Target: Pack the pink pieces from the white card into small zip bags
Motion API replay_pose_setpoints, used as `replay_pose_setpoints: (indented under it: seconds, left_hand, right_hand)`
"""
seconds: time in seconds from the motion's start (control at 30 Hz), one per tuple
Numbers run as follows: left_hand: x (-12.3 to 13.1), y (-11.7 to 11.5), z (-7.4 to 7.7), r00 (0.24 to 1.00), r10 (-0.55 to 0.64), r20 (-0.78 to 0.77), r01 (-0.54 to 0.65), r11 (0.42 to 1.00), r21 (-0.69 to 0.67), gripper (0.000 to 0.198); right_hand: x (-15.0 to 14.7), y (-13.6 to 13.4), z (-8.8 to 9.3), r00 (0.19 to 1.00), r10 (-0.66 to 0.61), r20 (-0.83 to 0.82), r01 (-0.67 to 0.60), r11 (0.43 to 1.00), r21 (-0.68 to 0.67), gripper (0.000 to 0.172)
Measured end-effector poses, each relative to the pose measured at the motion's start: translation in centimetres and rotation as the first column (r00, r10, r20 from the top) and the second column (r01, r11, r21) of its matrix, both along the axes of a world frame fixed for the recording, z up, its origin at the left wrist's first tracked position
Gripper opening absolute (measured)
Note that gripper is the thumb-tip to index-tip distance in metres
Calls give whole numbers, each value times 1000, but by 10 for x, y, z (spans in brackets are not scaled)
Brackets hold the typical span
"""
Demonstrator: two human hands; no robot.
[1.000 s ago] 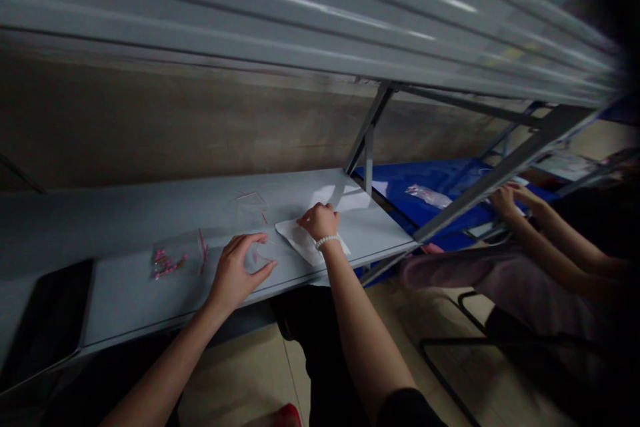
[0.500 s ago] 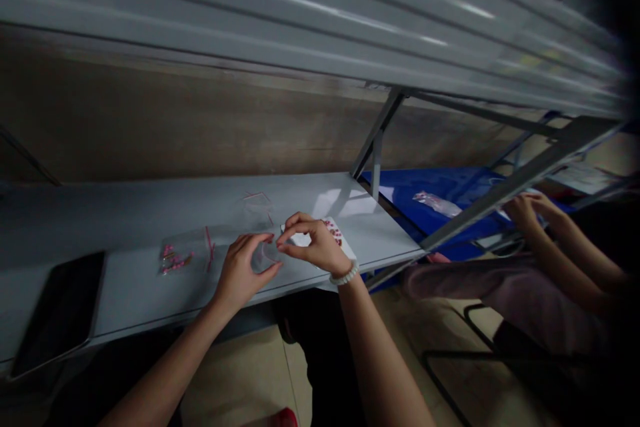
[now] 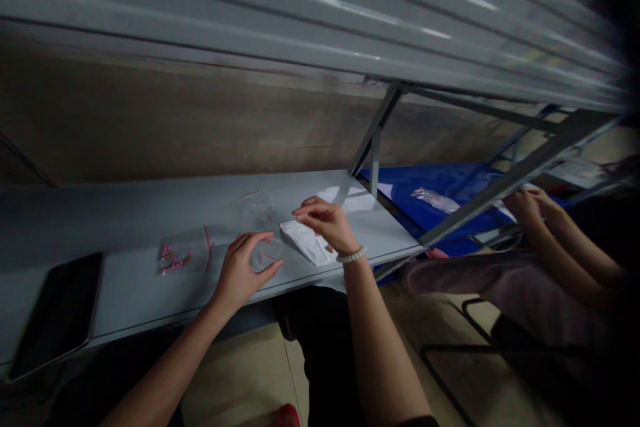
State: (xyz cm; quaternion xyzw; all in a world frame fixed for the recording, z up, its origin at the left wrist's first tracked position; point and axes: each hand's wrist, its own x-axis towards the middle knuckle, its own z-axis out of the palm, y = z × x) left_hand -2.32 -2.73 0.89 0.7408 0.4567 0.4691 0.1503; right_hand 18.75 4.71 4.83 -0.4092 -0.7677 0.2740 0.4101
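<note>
My left hand (image 3: 244, 268) is curved into a C above the table, with a thin pale loop of cord (image 3: 271, 251) held between thumb and fingers. A short pinkish stretch shows low on the loop. My right hand (image 3: 327, 221), a beaded bracelet (image 3: 351, 254) at its wrist, hovers over a folded white paper (image 3: 306, 244). Its thumb and fingertips are pinched together; anything between them is too small to make out. Small pink and brown beads (image 3: 329, 249) lie on the paper, partly hidden by this hand.
On the grey table (image 3: 150, 213) lie a clear zip bag of pink beads (image 3: 175, 259), another clear bag (image 3: 256, 207) and a dark tablet (image 3: 59, 313). A metal shelf overhangs. Beyond the strut (image 3: 375, 137), another person's hands (image 3: 533, 207) work near a blue table (image 3: 415, 180).
My right hand has moved away from the loop, to the right and slightly up, over the white paper. My left hand has stayed in place with the loop.
</note>
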Motion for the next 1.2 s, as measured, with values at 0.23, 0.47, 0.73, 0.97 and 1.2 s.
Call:
replay_pose_setpoints:
  seconds: [0.23,0.47,0.73,0.97,1.2]
  left_hand:
    - [0,-1,-2,1000,-19,0,19,1000,17,38]
    - [0,-2,-2,1000,-21,-4,21,1000,4,37]
    - [-1,-1,0,1000,17,-22,-17,1000,6,39]
    - [-3,2,-4,994,107,-31,-104,992,72,40]
    - [-3,1,-4,989,132,-64,-126,987,96,40]
  right_hand:
    - [23,44,-33,673,-379,635,411,905,105,13]
    - [8,45,-44,613,-362,702,427,900,91,12]
    - [-6,14,-12,830,-311,463,322,945,58,15]
    - [-43,-49,22,988,111,110,-115,993,30,5]
    - [-51,-44,16,966,-15,258,-12,995,101,5]
